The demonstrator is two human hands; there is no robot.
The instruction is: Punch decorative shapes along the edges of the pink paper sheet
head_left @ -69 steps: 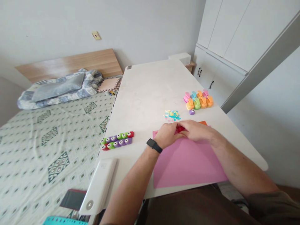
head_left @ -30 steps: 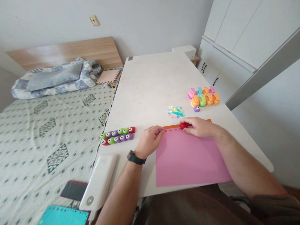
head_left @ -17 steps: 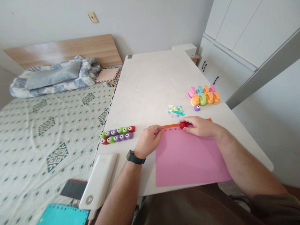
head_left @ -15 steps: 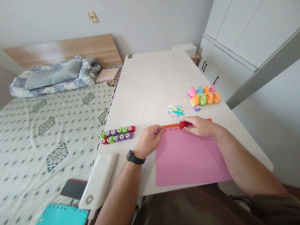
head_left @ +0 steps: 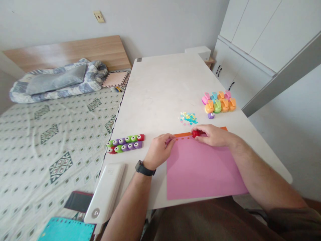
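Note:
A pink sheet of paper [head_left: 200,172] lies at the table's near edge, with an orange sheet [head_left: 183,135] showing beyond its far edge. Small punched shapes run along the pink sheet's top, orange showing through them. My left hand [head_left: 160,150], a dark watch on its wrist, pinches the sheets at their far left corner. In my right hand [head_left: 213,135] is a red craft punch [head_left: 196,134], held at the sheets' far edge. My fingers partly cover it. Just beyond lies a pile of yellow, blue and pink paper cutouts [head_left: 188,118].
Two rows of small green, purple and red punches [head_left: 125,144] stand at the left. Larger colourful punches [head_left: 220,102] sit at the right, a purple punch [head_left: 211,115] before them. A white power bank [head_left: 106,192], a phone [head_left: 78,201] and a teal notebook [head_left: 66,229] are at lower left.
Both hands, the paper and the red punch look almost the same as before. Only a very slight shift of the camera shows.

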